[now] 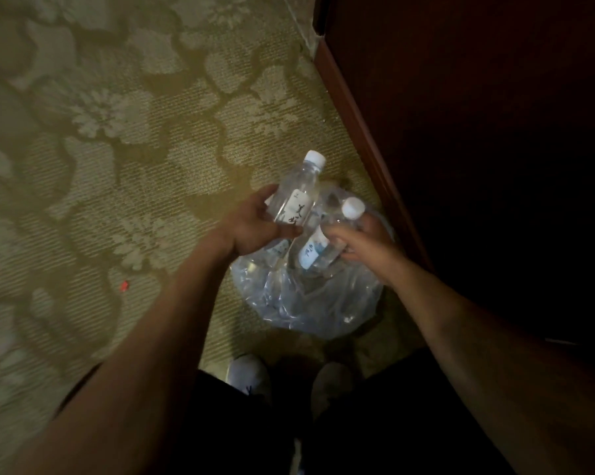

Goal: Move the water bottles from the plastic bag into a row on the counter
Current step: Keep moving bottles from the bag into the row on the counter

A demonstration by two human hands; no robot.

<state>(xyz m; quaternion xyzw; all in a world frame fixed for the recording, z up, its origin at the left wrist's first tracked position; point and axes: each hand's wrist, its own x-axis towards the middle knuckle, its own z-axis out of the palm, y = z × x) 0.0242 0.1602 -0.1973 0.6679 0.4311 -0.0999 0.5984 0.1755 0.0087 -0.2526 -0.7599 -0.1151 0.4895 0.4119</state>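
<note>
we had left hand [251, 224] gripping one bottle [294, 197] | right hand [361, 240] gripping second bottle [326, 241] at 3 o'clock | probably best lifted straight out of the plastic bag [309, 296]

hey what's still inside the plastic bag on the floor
Through the clear plastic bag, one labelled bottle shows, gripped by the right hand. Crumpled folds hide whatever lies deeper, so any count is uncertain.

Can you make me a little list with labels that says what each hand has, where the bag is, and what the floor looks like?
left hand: grips a clear water bottle with a white cap, above the bag
right hand: grips a second water bottle, white cap up
plastic bag: clear, crumpled, on the floor near the person's shoes
floor: carpet with a flower pattern
beside the bag: dark wooden furniture
counter: not in view
</note>
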